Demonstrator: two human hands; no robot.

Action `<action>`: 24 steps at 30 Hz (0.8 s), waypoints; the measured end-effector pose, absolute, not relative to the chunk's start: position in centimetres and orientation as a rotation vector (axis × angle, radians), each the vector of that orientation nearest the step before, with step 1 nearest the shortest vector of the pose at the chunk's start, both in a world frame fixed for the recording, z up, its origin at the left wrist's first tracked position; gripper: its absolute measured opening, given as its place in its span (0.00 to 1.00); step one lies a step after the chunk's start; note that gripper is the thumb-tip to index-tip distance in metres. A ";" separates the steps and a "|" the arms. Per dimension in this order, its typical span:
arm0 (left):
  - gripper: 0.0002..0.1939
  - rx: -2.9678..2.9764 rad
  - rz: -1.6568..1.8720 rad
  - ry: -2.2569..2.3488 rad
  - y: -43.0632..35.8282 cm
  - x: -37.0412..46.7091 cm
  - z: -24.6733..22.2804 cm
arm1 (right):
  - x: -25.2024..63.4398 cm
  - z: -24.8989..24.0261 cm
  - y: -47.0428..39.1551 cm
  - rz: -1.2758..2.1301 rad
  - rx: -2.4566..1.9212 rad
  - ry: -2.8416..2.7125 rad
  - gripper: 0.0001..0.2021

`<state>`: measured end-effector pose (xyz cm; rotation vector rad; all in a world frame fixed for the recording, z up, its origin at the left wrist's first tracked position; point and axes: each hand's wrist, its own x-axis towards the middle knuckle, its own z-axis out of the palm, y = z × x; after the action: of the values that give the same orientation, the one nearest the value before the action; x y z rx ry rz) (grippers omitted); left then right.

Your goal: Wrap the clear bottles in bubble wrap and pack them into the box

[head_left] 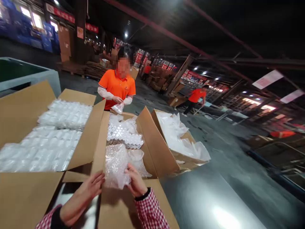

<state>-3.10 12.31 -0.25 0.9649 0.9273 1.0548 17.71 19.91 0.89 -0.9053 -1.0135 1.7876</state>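
My right hand point(136, 182) pinches the edge of a clear bubble wrap bag point(116, 163) above the near part of an open cardboard box point(146, 136). The bag's contents cannot be made out. Fingers stretched out and lying together, my left hand point(84, 194) is beside the bag at the box's left flap; whether it touches the flap is unclear. Rows of small clear containers point(124, 135) with round ends stand in the box beyond the bag. More clear wrap point(138, 160) lies right of the bag, partly behind my right hand.
At left, another open carton point(82, 143) holds rows of wrapped white items point(54, 140). A third carton point(188, 163) at right contains white plastic bags point(176, 135). Across the box, a person in an orange shirt point(119, 87) holds a small clear bag point(118, 107). A shiny metal surface point(202, 197) extends right.
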 end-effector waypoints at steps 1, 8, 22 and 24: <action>0.29 0.861 1.087 0.829 12.7 -2.4 1.2 | 17.6 1.1 18.8 1.867 -0.847 -0.967 0.17; 0.14 0.748 1.250 0.995 11.9 -1.6 3.2 | 17.1 -1.0 15.1 2.091 -0.843 -0.787 0.13; 0.20 1.331 1.227 1.795 6.2 1.8 5.0 | 17.3 2.1 10.5 1.597 -0.762 -1.705 0.12; 0.17 1.470 1.036 1.652 5.7 0.8 5.5 | 18.0 1.5 13.0 1.703 -0.717 -1.622 0.15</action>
<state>0.79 5.69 5.51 1.4701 1.6518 1.0362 17.99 13.04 1.48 -0.7168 -1.6221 1.7034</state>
